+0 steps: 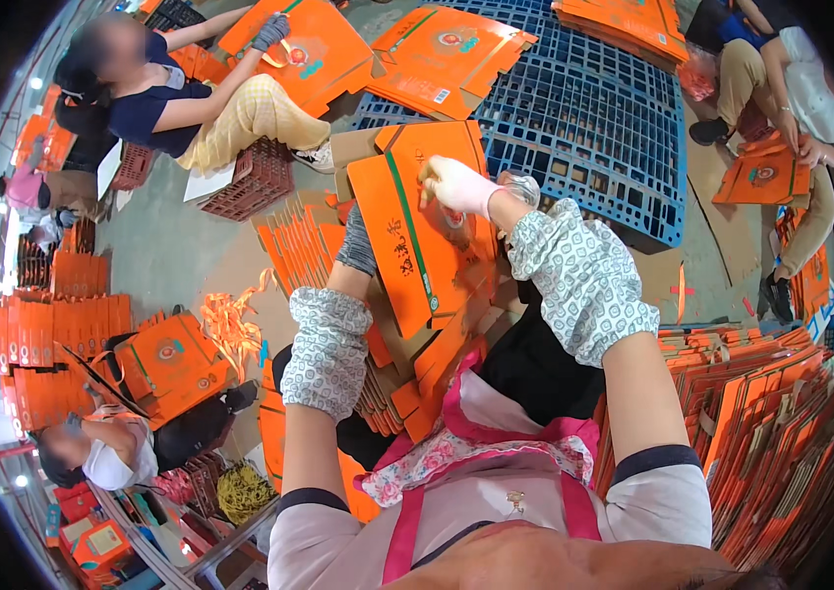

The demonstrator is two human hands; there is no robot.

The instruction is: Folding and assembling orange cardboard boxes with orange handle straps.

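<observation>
An orange cardboard carton with a green stripe stands tilted in front of me, above my lap. My left hand, in a dark grey knit glove, is at the carton's left edge. Its fingers are hidden behind the orange panel. Over the carton's front face is my right hand, in a pale glove. Its fingertips are pinched together close to the panel, and whatever they hold is too small to make out. Patterned sleeve covers wrap both of my forearms.
A blue plastic pallet lies ahead, with flat orange cartons on it. Folded cartons are stacked at my right. Orange ribbons lie at left. Co-workers handle cartons nearby, one seated on a crate.
</observation>
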